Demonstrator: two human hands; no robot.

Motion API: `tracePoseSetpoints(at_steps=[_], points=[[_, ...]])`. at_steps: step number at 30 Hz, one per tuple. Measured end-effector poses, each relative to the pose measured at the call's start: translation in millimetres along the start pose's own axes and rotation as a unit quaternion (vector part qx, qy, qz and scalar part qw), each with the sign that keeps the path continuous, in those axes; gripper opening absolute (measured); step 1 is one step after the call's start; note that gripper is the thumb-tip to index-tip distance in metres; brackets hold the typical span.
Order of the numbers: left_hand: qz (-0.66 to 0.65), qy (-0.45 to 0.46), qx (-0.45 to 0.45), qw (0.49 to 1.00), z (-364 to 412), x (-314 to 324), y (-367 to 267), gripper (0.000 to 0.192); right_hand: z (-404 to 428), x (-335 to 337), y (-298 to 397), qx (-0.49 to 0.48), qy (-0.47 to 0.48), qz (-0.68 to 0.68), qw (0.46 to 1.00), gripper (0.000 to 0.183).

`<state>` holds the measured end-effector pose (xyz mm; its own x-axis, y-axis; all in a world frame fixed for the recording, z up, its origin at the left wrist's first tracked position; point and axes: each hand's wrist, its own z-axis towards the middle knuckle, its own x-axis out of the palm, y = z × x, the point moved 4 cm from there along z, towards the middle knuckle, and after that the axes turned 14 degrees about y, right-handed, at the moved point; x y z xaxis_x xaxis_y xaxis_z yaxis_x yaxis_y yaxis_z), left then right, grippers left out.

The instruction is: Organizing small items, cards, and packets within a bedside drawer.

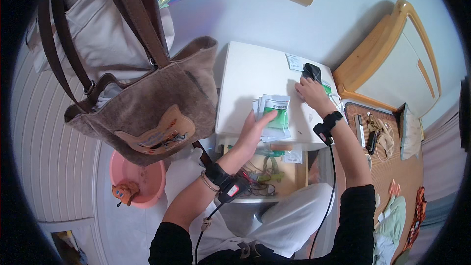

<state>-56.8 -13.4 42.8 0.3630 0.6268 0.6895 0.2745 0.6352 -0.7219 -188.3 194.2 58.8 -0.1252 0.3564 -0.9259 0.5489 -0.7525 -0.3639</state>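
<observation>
My left hand (252, 134) holds a small stack of white-and-green sachets (276, 119) over the front part of a white bedside table (246, 70). The thumb presses on the top sachet, which bears writing. At the table's right side, my right hand (312, 94) reaches down with its fingers bent, beside a glossy black object (312, 71). Whether it grips anything there is hidden. Another green-and-white packet (326, 87) shows partly behind this hand. A white printed sachet (294, 61) lies near the table's back edge. Below, an open drawer (290, 187) contains cables, a green strap and packets.
A brown tote bag (158, 114) with a cat patch hangs at the left, above a pink basin (147, 184) with an orange plush toy (125, 192). On the right are a wooden headboard (371, 59) and a bed mat (401, 173) with several items. Cables run from both wrist devices.
</observation>
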Motion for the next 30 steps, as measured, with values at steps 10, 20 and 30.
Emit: tracePoseSetpoints(at_steps=[10,20,30], points=[[-0.072,-0.048,0.037,0.996,5,-5,6,0.036,-51,-84,21,0.017,-0.077,0.094,0.992,0.015],[-0.063,-0.026,0.030,0.997,7,14,29,0.043,-75,-97,98,0.054,-0.096,0.709,0.697,0.026],[-0.045,-0.018,-0.002,0.999,8,13,16,0.042,-70,-65,51,0.120,-0.176,0.668,0.713,0.038]])
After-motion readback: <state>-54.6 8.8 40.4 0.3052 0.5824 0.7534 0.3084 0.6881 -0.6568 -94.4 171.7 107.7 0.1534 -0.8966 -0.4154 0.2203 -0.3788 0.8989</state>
